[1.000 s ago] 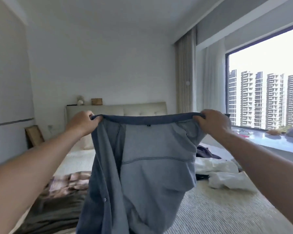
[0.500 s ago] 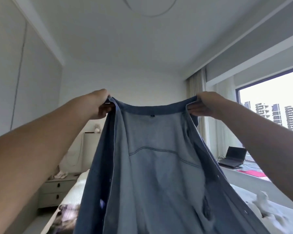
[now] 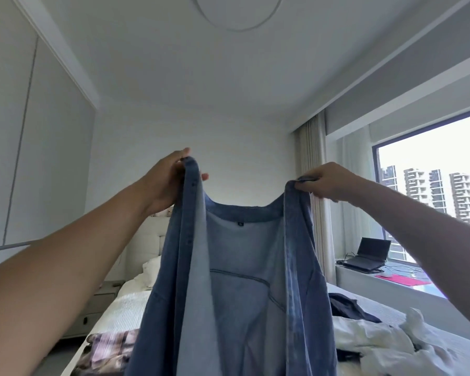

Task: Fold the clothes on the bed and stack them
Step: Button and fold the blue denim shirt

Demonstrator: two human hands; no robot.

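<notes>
Blue denim button-front shirt (image 3: 236, 294) held up in the air over the white bed (image 3: 130, 308), inside facing camera. Left hand (image 3: 166, 180) fingers clamped on one front edge, right hand (image 3: 326, 181) fingers pinching the other. White crumpled clothes (image 3: 377, 340) on bed at right.

Most of the bed (image 3: 130, 308) is screened by the blue denim shirt (image 3: 236, 294), held up between the left hand (image 3: 166, 183) and right hand (image 3: 329, 183). Open air is left above and beside both hands. The bed's right side is taken up by white clothes (image 3: 377, 337) and a dark garment (image 3: 347, 308); its near left corner is covered by a patterned garment (image 3: 106, 351). A bare strip is seen along the left edge.
</notes>
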